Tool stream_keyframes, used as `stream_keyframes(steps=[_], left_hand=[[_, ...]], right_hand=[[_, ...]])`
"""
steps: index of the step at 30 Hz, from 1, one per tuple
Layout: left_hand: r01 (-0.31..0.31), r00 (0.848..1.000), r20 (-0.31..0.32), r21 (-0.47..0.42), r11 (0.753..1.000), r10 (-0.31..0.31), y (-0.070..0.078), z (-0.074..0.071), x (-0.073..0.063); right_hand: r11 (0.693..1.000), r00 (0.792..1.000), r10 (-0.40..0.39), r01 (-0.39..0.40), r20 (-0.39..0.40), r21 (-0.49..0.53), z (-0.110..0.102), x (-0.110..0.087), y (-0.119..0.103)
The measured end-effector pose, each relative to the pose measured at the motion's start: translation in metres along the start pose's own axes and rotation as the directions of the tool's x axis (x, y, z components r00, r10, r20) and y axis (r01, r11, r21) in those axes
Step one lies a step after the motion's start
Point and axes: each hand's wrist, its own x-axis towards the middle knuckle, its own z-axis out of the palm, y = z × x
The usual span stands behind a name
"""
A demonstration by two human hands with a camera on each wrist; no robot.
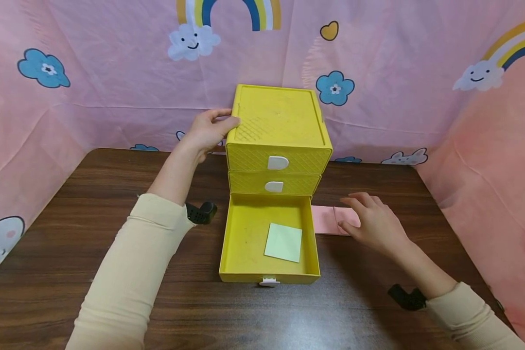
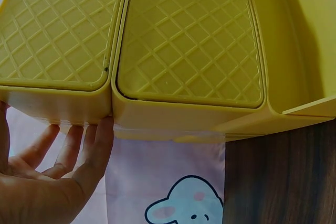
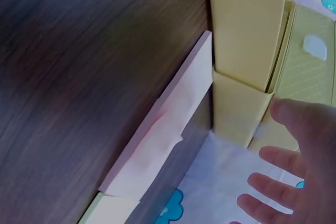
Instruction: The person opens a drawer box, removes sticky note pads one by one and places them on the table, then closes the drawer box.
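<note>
A yellow drawer unit (image 1: pixel 277 116) stands on the table with its bottom drawer (image 1: pixel 245 233) pulled out. A pale green square of notes (image 1: pixel 283 242) lies inside that drawer. My left hand (image 1: pixel 210 129) rests on the unit's upper left edge, thumb on the top; in the left wrist view its fairly straight fingers (image 2: pixel 97 153) touch the side wall. To the right of the drawer, pink note pads (image 1: pixel 323 219) lie flat on the table. Over their right end hovers my right hand (image 1: pixel 376 223), fingers spread and loosely bent, holding nothing.
Beside the pink pads, a pale green pad (image 3: pixel 110 211) shows in the right wrist view. The two upper drawers, with white handles (image 1: pixel 278 162), are closed. A pink patterned cloth (image 1: pixel 262 63) hangs behind and beside the dark wooden table (image 1: pixel 192 311).
</note>
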Motion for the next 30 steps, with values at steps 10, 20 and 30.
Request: stream_keyframes(steps=[10,20,30], left_hand=[[0.000,1.000,0.007,-0.008,1.000,0.000,0.000,0.000,-0.001],[0.000,1.000,0.011,-0.022,1.000,0.000,0.000,0.000,0.000],[-0.011,1.000,0.016,-0.036,0.999,0.011,0.000,0.000,0.000]], right_hand=[[0.989,0.988,-0.146,0.146,-0.052,-0.003,-0.003,0.003,-0.014],[0.965,0.965,-0.262,0.261,-0.026,-0.014,-0.007,0.010,-0.031],[0.940,0.940,-0.338,0.339,0.048,-0.022,-0.012,0.020,-0.049]])
